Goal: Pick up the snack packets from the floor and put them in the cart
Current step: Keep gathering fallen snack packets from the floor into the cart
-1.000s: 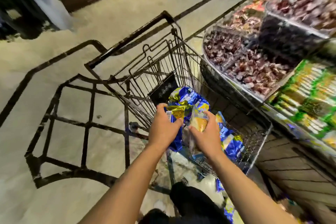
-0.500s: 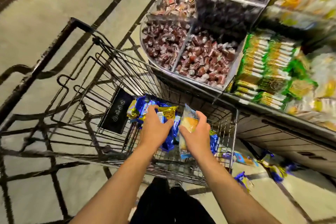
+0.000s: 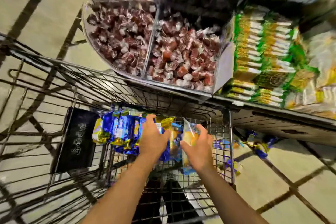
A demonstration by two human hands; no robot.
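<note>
Both hands are held over the wire cart (image 3: 225, 151), side by side but apart, so that what they carry falls inside the basket, not past its rim. The left hand (image 3: 153, 138) has its fingers curled over a blue and gold snack packet (image 3: 164, 123), gripping it from above; the right hand (image 3: 200, 146) is wrapped round a clear packet with something orange inside (image 3: 189, 133), held upright by its middle, which looks like a grip meant for lowering it in on end or simply letting go. Below and to the left of the hands, a heap of blue packets (image 3: 120, 131) already lies against the cart's far wall, beside a dark panel (image 3: 76, 138) in the child seat. More packets remain on the floor (image 3: 258, 145) to the right of the cart, just under the shelf, and another (image 3: 232, 165) lies close to the cart's side, so the job seems only partly done. The cart stands hard against the display of wrapped sweets (image 3: 163, 51), probably to keep it near the spill. The frame is blurred, so finer finger detail is uncertain.
</note>
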